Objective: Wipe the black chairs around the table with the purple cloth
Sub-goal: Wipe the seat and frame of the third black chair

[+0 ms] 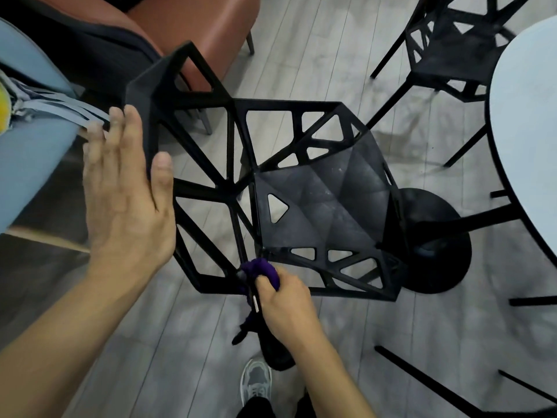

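Observation:
A black chair (325, 203) with an open geometric frame stands in the middle, its dusty seat toward the table. My right hand (286, 306) is closed around the purple cloth (262, 271) and presses it against the chair's near frame edge, where seat and back meet. My left hand (126, 188) is flat, fingers spread, resting on the top of the chair's backrest at the left. A second black chair (452, 52) stands at the upper right by the table.
A round white table (524, 140) with a black disc base (437, 239) fills the right side. A blue seat (27, 152) and a rust-red seat (211, 28) crowd the upper left. More black chair legs (422, 378) cross the floor at lower right. My shoe (256, 381) is below.

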